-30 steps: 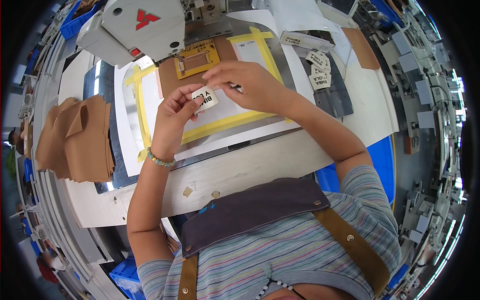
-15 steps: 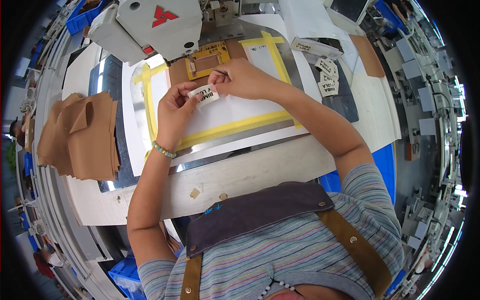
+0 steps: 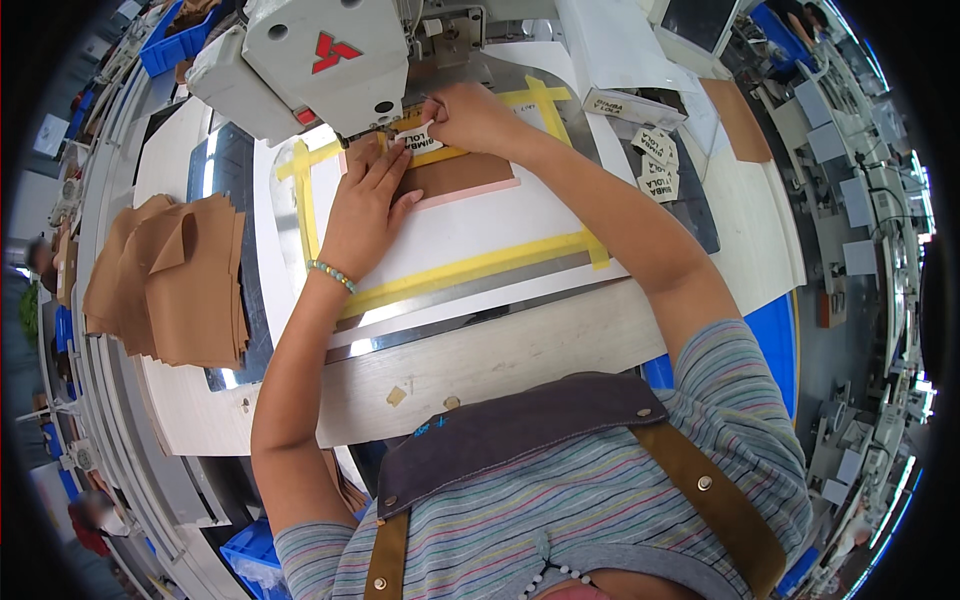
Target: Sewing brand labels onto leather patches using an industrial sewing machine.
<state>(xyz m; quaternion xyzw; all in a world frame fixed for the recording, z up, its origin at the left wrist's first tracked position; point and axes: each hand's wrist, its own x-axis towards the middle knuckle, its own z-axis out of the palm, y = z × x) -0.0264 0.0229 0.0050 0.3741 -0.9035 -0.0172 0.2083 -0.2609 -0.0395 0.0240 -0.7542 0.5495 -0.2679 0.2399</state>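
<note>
Label, cream with dark print, sat in the window of the yellow frame, just below the machine head. Left hand was palm down, nothing clamped in it; fingers extended, tips at the label's left edge, thumb off to the side over the brown sheet. Label was beyond those fingertips, not inside a grip. Right hand was at the label's right side, fingers curled in, tips near its upper right corner. Couldn't tell if they were pinching anything or touching the label. Pink strip ran along the sheet's near edge. Loose labels were well off right, brown stack left.
</note>
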